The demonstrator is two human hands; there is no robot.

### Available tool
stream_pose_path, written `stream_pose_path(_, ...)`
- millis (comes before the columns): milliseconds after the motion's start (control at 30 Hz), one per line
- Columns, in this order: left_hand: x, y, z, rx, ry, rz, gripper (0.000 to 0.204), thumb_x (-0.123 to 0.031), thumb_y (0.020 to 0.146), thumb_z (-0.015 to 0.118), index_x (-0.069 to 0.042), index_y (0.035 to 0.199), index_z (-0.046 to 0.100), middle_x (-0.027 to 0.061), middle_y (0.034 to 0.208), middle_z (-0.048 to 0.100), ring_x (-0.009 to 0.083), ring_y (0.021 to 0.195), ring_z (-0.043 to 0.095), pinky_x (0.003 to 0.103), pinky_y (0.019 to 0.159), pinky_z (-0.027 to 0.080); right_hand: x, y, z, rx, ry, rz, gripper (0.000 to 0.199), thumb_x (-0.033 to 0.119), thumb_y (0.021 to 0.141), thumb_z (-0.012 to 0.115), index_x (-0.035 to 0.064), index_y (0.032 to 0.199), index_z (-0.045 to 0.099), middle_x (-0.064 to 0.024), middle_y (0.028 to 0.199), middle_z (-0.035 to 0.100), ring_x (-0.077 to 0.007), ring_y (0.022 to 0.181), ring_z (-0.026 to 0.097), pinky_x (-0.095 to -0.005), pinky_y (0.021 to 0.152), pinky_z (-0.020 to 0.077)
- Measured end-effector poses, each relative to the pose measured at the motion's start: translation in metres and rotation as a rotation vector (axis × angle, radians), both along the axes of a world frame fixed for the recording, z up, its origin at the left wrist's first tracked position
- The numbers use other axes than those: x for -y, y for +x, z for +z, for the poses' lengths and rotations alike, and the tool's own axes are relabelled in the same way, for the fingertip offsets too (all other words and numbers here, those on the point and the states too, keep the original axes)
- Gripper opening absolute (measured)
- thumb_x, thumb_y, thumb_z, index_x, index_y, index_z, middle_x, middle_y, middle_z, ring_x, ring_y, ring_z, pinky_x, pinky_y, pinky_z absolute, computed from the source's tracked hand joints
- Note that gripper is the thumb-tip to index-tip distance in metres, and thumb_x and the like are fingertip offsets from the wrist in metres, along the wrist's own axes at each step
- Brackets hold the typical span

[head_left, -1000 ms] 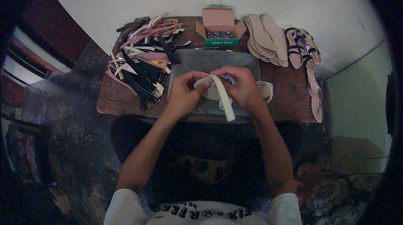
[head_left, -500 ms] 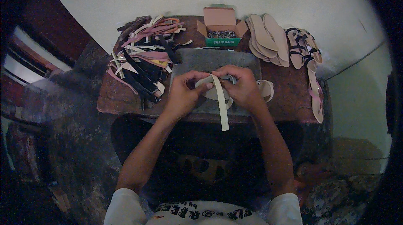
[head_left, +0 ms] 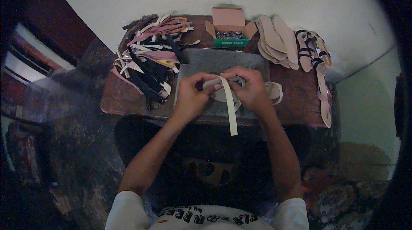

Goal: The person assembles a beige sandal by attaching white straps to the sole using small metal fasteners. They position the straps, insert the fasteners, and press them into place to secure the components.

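Note:
Over the grey slab (head_left: 201, 61) on the table, my left hand (head_left: 192, 97) and my right hand (head_left: 249, 89) meet with fingers pinched together. Between them they grip a cream strap (head_left: 231, 114), whose loose end hangs toward the table's near edge. The strap passes over a pale sandal (head_left: 219, 96), partly hidden behind my fingers. Thumb and fingertips of my left hand press the strap from the left. My right fingers close around the strap and the sandal's edge. Just right of my right hand lies another pale sandal part with a looped strap (head_left: 277, 92).
A heap of loose straps (head_left: 154, 56) covers the table's left side. At the back stands an open box of small nails (head_left: 231, 42). Pale insoles (head_left: 274, 36) are stacked right of it, beside black-strapped sandals (head_left: 305, 54). A pink-strapped sandal (head_left: 325, 105) lies by the right edge.
The whole view has shifted slightly, so the table sits a little further right. My hands keep the same grip, with the strap's loose end still hanging down.

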State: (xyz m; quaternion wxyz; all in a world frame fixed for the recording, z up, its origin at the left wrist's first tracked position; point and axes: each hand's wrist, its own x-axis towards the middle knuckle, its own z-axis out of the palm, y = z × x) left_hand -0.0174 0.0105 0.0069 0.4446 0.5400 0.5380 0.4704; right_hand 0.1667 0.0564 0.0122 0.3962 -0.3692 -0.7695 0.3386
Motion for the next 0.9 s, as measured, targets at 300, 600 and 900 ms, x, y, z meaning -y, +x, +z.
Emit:
stream_pose_path(300,0.000,0.003,-0.004,0.024,0.064,0.009,0.019,-0.008,0.085,0.074,0.000,0.102,0.071,0.0086,0.090,0.072,0.0131,0.083,0.066,0.029,0.073,0.052,0.002,0.000,0.001,-0.018,0.029,-0.007,0.019,-0.007,0.079,0.069,0.0000,0.097,0.071,-0.0119,0.095,0.072,-0.0188,0.091,0.069,-0.0303,0.082,0.0529)
stream_pose_path(600,0.000,0.005,-0.001,0.008,0.031,-0.001,0.019,-0.011,0.086,0.073,-0.001,0.102,0.070,0.0095,0.092,0.072,0.0137,0.082,0.067,0.030,0.071,0.053,0.000,0.001,0.002,-0.037,-0.104,0.006,0.020,0.004,0.078,0.073,0.0024,0.098,0.069,-0.0117,0.094,0.073,-0.0210,0.088,0.070,-0.0331,0.080,0.0532)
stream_pose_path(900,0.002,0.006,0.006,0.022,-0.024,-0.021,0.019,-0.010,0.088,0.071,-0.002,0.105,0.068,0.0082,0.094,0.071,0.0129,0.082,0.066,0.028,0.070,0.053,0.000,0.002,0.005,-0.031,-0.128,0.040,0.022,0.005,0.078,0.074,0.0018,0.098,0.068,-0.0100,0.094,0.072,-0.0178,0.087,0.069,-0.0322,0.080,0.0531)
